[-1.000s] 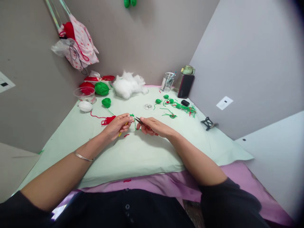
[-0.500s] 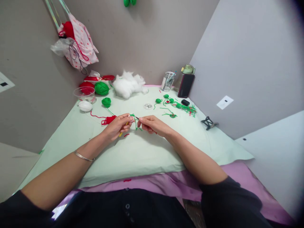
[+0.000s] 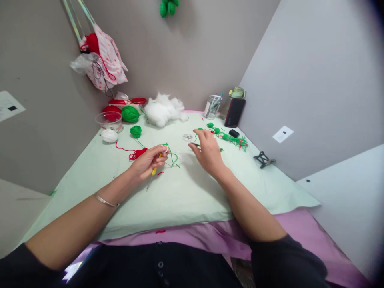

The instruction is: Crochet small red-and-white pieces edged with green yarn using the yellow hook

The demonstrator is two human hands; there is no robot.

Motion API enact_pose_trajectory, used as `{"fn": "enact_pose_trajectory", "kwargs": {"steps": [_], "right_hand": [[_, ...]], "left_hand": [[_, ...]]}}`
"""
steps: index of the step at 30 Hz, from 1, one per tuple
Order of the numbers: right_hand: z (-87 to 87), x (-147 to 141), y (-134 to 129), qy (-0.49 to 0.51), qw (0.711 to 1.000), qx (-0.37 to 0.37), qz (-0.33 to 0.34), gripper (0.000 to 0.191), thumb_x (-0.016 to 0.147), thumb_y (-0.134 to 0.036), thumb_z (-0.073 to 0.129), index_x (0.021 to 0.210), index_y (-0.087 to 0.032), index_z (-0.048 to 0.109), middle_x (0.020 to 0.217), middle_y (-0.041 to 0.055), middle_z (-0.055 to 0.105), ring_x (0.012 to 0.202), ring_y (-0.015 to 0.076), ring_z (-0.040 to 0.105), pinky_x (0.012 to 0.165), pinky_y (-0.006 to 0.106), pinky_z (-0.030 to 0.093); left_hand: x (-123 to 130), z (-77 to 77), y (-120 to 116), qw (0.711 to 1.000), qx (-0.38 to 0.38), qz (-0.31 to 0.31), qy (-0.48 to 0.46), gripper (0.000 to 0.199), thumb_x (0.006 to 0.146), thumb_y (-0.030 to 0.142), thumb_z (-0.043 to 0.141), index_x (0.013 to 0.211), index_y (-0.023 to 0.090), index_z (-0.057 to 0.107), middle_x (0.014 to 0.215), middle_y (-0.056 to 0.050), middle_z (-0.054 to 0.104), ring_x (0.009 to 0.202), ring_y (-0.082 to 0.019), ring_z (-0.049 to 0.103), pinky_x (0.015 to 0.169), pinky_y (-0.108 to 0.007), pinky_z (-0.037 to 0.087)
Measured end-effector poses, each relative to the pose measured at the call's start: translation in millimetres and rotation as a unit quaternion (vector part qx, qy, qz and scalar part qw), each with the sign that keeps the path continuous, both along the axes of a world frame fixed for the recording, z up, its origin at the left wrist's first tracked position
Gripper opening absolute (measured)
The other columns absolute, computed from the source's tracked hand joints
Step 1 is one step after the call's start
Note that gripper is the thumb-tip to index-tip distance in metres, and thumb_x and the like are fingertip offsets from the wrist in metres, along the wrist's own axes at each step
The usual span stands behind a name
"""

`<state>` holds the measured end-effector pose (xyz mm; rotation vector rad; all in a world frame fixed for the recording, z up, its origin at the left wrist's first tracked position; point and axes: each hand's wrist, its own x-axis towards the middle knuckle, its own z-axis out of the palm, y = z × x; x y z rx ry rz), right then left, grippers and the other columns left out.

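My left hand [image 3: 151, 160] pinches a small green-and-white crochet piece [image 3: 165, 148]. The same hand also holds a crochet hook with a yellow handle [image 3: 154, 171], its thin metal shaft pointing down toward the cloth. Green yarn tails [image 3: 174, 158] trail from the piece onto the cloth. To the right, apart from the left hand, my right hand [image 3: 208, 152] is raised with a thin dark needle-like tool [image 3: 195, 145] between thumb and fingers; its exact kind is unclear. Beside the left hand lies a bundle of red yarn [image 3: 138, 154].
White stuffing [image 3: 165, 110], green yarn balls [image 3: 130, 114] and a clear tub [image 3: 108, 122] stand at the back. A cup of pens [image 3: 212, 107], a phone [image 3: 235, 113] and small green crochet balls with yarn scraps [image 3: 237, 141] are on the right. A polka-dot bag [image 3: 105, 60] hangs on the left.
My right hand has moved right and slightly up, away from the left hand, with the dark tool in it. The left hand stays nearly in place, still holding the piece and hook.
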<state>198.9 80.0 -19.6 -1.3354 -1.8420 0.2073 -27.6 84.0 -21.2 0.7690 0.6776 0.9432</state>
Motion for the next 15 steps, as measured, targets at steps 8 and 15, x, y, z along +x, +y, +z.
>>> {"fn": "enact_pose_trajectory", "kwargs": {"steps": [8,15], "right_hand": [[-8.3,-41.1,-44.3,-0.347,0.832,0.367,0.228,0.027,0.099,-0.01,0.054,0.121,-0.021,0.064,0.125,0.0113,0.069,0.13,0.0235,0.058,0.112,0.045,0.051],[-5.7,-29.7,-42.3,-0.345,0.803,0.429,0.228,0.019,0.099,-0.014,0.056,0.111,-0.02,0.069,0.115,0.0094,0.075,0.12,0.0213,0.066,0.107,0.041,0.057]], "left_hand": [[20.8,9.1,-22.9,0.997,-0.053,0.033,-0.036,0.012,0.079,0.016,0.075,0.073,0.015,0.065,0.069,0.002,0.063,0.059,-0.007,0.06,0.056,-0.016,0.052],[26.0,3.1,-40.6,0.999,-0.038,0.023,-0.025,0.017,0.076,0.015,0.077,0.093,0.015,0.076,0.084,-0.003,0.072,0.076,-0.012,0.068,0.07,-0.017,0.055]]}}
